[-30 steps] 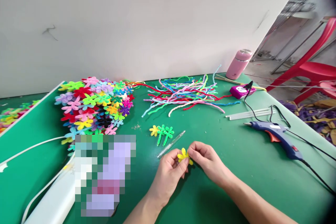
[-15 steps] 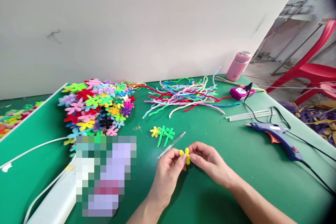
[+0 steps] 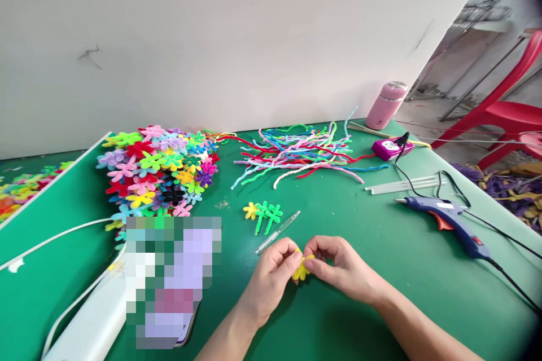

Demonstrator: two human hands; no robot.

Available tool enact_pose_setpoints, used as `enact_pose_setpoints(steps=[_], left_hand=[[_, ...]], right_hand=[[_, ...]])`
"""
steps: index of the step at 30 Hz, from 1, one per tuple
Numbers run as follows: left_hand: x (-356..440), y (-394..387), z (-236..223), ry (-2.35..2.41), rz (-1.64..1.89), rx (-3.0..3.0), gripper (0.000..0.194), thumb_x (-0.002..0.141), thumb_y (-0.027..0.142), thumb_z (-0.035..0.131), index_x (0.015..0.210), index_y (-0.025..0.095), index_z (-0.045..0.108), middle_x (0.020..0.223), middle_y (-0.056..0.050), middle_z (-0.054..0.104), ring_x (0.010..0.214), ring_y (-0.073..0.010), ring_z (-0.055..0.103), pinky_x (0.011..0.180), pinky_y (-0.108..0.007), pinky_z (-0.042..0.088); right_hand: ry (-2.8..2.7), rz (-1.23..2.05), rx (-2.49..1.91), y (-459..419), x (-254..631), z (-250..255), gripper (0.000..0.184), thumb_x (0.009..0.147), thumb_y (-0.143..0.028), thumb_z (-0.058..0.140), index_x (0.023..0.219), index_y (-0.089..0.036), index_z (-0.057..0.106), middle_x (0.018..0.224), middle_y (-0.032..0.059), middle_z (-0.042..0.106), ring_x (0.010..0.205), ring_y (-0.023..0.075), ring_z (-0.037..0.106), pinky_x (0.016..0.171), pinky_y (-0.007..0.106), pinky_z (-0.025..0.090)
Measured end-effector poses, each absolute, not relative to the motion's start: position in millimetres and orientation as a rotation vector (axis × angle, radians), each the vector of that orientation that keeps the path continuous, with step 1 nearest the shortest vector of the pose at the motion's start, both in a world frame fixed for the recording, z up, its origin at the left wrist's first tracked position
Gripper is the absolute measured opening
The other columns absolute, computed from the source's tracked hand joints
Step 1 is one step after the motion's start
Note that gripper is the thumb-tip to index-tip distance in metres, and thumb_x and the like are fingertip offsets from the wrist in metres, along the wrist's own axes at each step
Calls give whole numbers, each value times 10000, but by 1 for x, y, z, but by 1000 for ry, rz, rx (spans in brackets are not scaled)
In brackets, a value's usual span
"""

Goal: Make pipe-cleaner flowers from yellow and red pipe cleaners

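Observation:
Between my two hands is a yellow pipe-cleaner flower (image 3: 301, 272), its petals showing below the fingertips. My left hand (image 3: 274, 271) pinches its left side, and my right hand (image 3: 339, 265) pinches its right side; both are closed. Part of the flower is hidden by the fingers. Just beyond the hands a clear pen (image 3: 277, 233) lies slantwise on the green table (image 3: 339, 220). Behind the pen lie a small yellow flower (image 3: 250, 211) and two green flowers with short stems (image 3: 271, 215).
A heap of colourful fuzzy flowers (image 3: 152, 169) stands at left, near a pixelated phone (image 3: 186, 276) and white device (image 3: 101, 304). Loose pipe cleaners (image 3: 300, 155) lie at the back. Rightward are a blue glue gun (image 3: 453, 220), glue sticks (image 3: 402, 185), purple power socket (image 3: 389, 148) and pink flask (image 3: 386, 105).
The yellow flower has turned in my fingers, so more of its petals now show, and it sits slightly lower. Both hands still pinch it.

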State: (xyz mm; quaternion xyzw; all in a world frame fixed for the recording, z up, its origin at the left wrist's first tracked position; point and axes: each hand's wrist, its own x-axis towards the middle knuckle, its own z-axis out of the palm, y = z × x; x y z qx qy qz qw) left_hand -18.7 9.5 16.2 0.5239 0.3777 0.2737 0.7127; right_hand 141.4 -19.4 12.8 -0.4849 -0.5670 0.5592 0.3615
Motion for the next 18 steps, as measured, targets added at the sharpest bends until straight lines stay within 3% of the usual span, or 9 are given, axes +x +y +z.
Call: enact_pose_setpoints(steps=[10, 14, 18], left_hand=[[-15, 4, 20, 978, 694, 1425, 225, 855, 311, 448, 682, 171, 481, 600, 39, 391, 561, -104, 359, 524, -217, 311], [-16, 6, 22, 953, 664, 1411, 211, 866, 305, 424, 710, 176, 485, 626, 30, 418, 588, -114, 396, 553, -221, 347], [-18, 7, 21, 998, 677, 1639, 169, 870, 239, 421, 722, 183, 479, 681, 11, 463, 627, -123, 443, 581, -226, 367]], right_hand=[[-1337, 1472, -1223, -20, 137, 8, 277, 830, -395, 488, 691, -158, 456, 580, -49, 391, 520, 80, 323, 464, 193, 262], [-1411, 1305, -1315, -21, 137, 9, 209, 837, -329, 492, 728, -152, 507, 588, -34, 438, 530, 91, 374, 485, 202, 317], [-1533, 1047, -1272, -21, 140, 9, 118, 829, -233, 510, 877, -162, 592, 784, 33, 549, 657, 125, 489, 580, 229, 404]])
